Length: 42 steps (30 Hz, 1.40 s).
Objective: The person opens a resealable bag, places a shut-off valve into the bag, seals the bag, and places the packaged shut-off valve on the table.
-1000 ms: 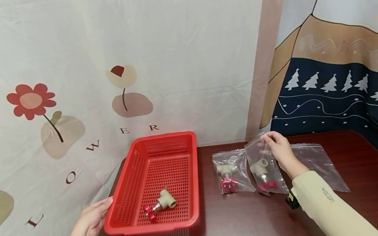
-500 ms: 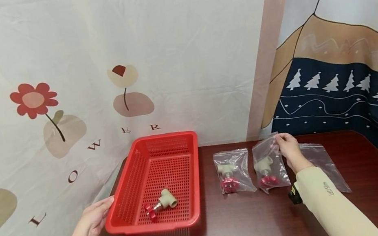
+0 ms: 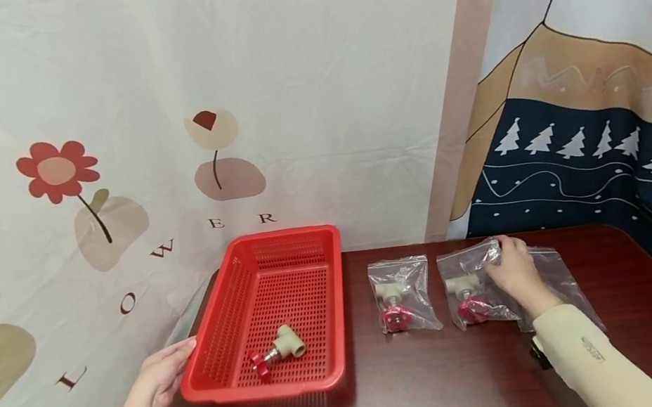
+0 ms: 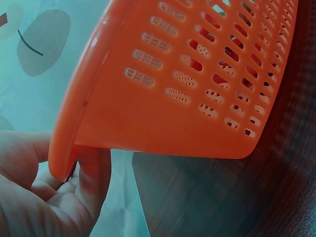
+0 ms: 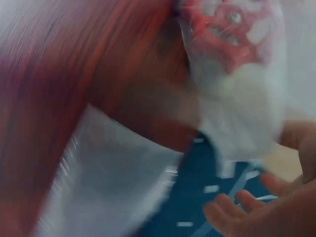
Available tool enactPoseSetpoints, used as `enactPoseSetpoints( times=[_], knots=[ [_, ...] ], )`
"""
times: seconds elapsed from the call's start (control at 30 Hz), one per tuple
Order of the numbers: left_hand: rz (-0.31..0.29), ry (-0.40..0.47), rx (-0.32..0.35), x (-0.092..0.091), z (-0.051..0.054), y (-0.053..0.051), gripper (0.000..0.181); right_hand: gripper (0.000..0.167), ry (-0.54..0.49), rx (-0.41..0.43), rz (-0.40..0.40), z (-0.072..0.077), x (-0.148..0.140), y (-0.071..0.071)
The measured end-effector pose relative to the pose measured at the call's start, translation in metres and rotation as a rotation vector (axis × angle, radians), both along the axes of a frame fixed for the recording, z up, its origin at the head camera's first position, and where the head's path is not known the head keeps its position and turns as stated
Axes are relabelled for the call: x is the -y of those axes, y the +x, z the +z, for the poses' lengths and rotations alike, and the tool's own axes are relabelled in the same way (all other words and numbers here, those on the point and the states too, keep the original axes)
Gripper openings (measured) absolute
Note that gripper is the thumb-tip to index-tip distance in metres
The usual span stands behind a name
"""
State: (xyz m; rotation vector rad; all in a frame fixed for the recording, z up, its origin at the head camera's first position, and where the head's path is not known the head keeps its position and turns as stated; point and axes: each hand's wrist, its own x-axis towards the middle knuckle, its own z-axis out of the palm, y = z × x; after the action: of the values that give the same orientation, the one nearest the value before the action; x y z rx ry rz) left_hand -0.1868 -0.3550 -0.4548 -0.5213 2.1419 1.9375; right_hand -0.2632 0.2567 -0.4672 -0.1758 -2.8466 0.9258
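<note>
My left hand (image 3: 164, 375) grips the left rim of a red perforated plastic basket (image 3: 341, 300); the left wrist view shows its fingers hooked under the rim (image 4: 74, 113). Inside the basket lies a stop valve (image 3: 287, 343) with a beige tee body and red handwheel. My right hand (image 3: 517, 269) is at the top right corner of a clear zip bag (image 3: 484, 256), which lies on the table around a similar valve (image 3: 473, 308). In the blurred right wrist view, the right fingers (image 5: 224, 212) are spread and loosely bent beside the bagged valve (image 5: 227, 34).
Another clear bag (image 3: 419, 288) with a red-wheeled valve lies between the basket and the right-hand bag. A flat, empty-looking zip bag (image 3: 562, 276) is partly under my right forearm. Printed curtains (image 3: 351, 121) stand behind the dark wooden table (image 3: 407, 390).
The right-hand bag has been shifted rightward, away from the other bagged valve, and laid down. My right hand has moved right and lower, its fingers loosening. The left hand stays at the basket.
</note>
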Motion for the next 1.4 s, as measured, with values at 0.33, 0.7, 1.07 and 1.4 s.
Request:
enactPoseSetpoints(
  times=[0.33, 0.7, 1.07, 1.4],
  knots=[
    [0.004, -0.010, -0.015, -0.001, 0.004, 0.002, 0.070, 0.076, 0.408, -0.004, 0.280, -0.006, 0.041, 0.052],
    [0.001, -0.033, 0.007, -0.001, 0.002, 0.002, 0.071, 0.083, 0.153, 0.065, 0.273, -0.040, 0.037, 0.047],
    [0.002, -0.042, 0.014, -0.002, 0.002, 0.002, 0.069, 0.071, 0.077, 0.012, 0.268, -0.049, 0.052, 0.038],
    [0.010, -0.039, 0.014, -0.002, 0.002, 0.003, 0.072, 0.086, 0.258, 0.025, 0.229, -0.051, 0.047, 0.042]
  ],
)
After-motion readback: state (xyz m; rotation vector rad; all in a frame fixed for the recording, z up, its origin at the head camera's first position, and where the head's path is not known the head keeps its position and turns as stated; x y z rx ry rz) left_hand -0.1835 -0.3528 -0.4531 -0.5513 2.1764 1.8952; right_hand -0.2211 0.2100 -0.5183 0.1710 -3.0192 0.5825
